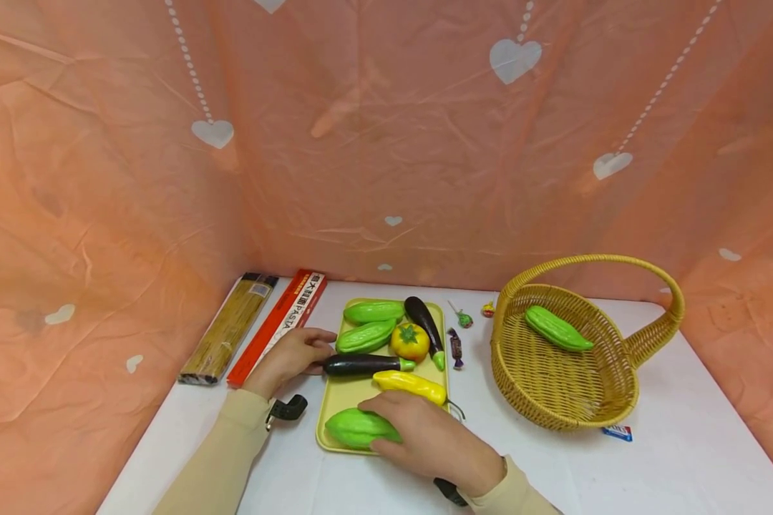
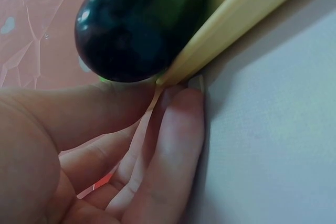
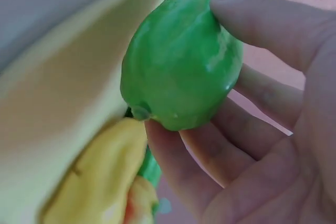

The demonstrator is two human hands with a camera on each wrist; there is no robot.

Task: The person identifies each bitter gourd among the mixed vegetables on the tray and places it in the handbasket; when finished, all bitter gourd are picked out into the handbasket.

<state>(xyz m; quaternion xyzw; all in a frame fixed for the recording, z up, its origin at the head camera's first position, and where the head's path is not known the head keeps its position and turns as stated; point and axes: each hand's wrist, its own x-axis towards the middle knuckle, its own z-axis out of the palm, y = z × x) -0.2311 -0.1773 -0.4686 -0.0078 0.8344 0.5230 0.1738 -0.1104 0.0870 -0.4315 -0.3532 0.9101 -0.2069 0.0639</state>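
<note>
My left hand pinches the left rim of a yellow tray. In the left wrist view, the thumb lies over the tray's edge and a finger sits under it, just below a dark eggplant. At the tray's near end, my right hand grips a green bitter melon. The right wrist view shows thumb and fingers around this bitter melon. Also on the tray are a yellow pepper, two eggplants, two more green bitter melons and a yellow-orange tomato.
On the right stands a wicker basket with a tall handle and one bitter melon inside. Small candies, including a lollipop, lie between tray and basket. A red pasta box and a noodle pack lie on the left.
</note>
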